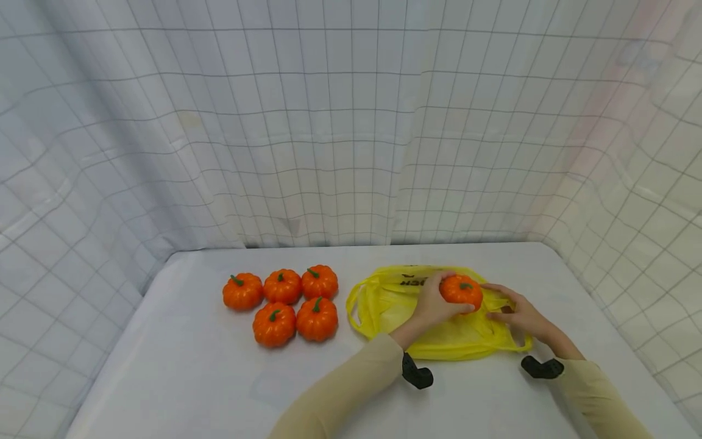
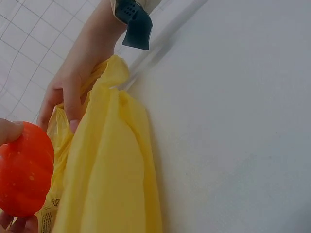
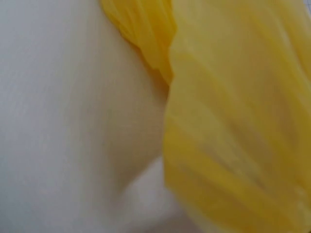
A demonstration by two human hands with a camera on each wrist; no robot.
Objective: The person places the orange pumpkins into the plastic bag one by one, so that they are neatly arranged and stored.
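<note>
An orange toy pumpkin (image 1: 461, 293) with a green stem is gripped in my left hand (image 1: 434, 303). It overlaps a yellow plastic bag (image 1: 455, 341) in the head view. In the left wrist view the same pumpkin (image 2: 28, 170) is between thumb and fingertips, beside the bag's folds. My right hand (image 1: 523, 317) is at the bag's right end, thumb and fingers spread apart amid the loose plastic. Yellow plastic (image 3: 233, 107) fills much of the right wrist view and hides the fingers there.
Several more toy pumpkins (image 1: 281, 286) stand grouped on the white table (image 1: 192, 378), left of the bag. A loop handle (image 1: 355, 305) of the bag lies at its left end. Pale checked curtains (image 1: 351, 122) enclose the back and sides. Each wrist wears a dark camera mount (image 1: 542, 367).
</note>
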